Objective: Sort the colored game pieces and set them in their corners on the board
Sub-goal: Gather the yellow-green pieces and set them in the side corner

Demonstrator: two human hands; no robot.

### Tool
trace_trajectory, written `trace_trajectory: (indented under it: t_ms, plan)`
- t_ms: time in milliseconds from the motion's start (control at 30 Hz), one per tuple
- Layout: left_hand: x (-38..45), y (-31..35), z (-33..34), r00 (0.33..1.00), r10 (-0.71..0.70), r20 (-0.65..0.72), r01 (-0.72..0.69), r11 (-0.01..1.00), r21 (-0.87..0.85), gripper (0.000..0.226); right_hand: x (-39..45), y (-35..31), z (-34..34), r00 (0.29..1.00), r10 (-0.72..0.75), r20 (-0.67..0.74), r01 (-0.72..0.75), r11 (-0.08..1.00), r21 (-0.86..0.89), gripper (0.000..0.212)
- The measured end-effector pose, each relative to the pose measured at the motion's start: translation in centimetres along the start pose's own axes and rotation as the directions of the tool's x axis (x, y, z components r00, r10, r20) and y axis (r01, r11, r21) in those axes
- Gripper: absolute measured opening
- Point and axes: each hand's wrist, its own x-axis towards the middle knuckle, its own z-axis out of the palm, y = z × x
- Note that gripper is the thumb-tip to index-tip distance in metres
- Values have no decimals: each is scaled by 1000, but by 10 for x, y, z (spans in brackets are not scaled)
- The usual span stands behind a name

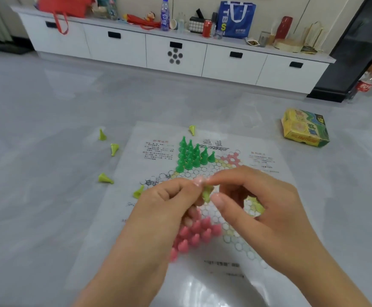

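You hold both hands over the middle of the board, a thin printed sheet lying flat on the grey floor. Your left hand and right hand meet at a yellow-green piece: the fingertips of both are curled in and pinch it between them, clear of the sheet. Which hand carries the load cannot be told.

The dark green pieces stand packed in the far corner of the star. The pink pieces stand grouped in the near corner, partly hidden beneath your left hand. A few yellow-green shapes show behind your right hand at the right of the star; blurred, count uncertain. Loose yellow-green pieces remain unsorted: three on the floor to the left, one at the left of the board, one near the far edge. Several lie tipped over. The game box sits well apart, far right.

Judgement: the pieces are small hollow plastic cones, very light, stiff and smooth, so they tip easily and may slip from a loose pinch. Take each by the narrow upper stem with thumb and forefinger, set the wide base flat on its circle, and release gently. The sheet looks light and glossy; a nudge could shift it and topple the standing groups.
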Motion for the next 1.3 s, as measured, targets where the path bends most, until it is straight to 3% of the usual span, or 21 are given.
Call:
trace_trajectory:
  t_ms: [67,200,333,400,467,533,567,633,767,933,1100,1233,1300]
  plan:
    - [0,2,-3,999,-47,14,48,996,-71,45,-1,-7,6,996,-79,30,80,996,-37,14]
    - [-3,3,-7,996,-76,50,77,997,-16,41,0,-7,13,995,-96,-2,96,994,-49,10]
    - [-2,6,-9,1000,-2,-25,3,998,56,30,2,-7,17,997,-79,-13,78,997,-28,10]
    - [1,6,-13,993,96,-62,-81,976,204,33,3,-6,20,997,-67,-23,67,997,-27,9]
    - [8,7,-24,947,303,-106,-224,860,458,22,4,-5,20,998,-9,-60,10,1000,4,10]
    - [17,7,-41,866,490,-103,-242,590,770,11,3,-3,18,992,71,-108,-63,996,68,12]
    - [23,5,-51,840,536,-86,-200,453,869,17,3,-3,16,985,110,-133,-97,990,101,12]
    - [35,-2,-65,861,504,-69,-95,291,952,29,3,-1,11,964,199,-175,-172,973,156,9]
    - [43,-18,-70,936,351,7,-61,145,988,35,2,2,2,920,311,-240,-276,946,169,7]
    - [46,-22,-73,919,394,-19,-40,141,989,27,1,21,-19,843,442,-306,-413,897,159,16]
    - [34,-8,-66,852,523,-9,-152,264,952,26,-8,59,-48,667,597,-445,-563,796,224,18]
    - [31,-5,-69,861,505,58,-288,391,874,76,-13,82,-51,636,666,-389,-664,730,164,13]
    - [32,-8,-71,870,490,53,-271,385,882,81,-11,89,-47,648,670,-362,-694,715,82,14]
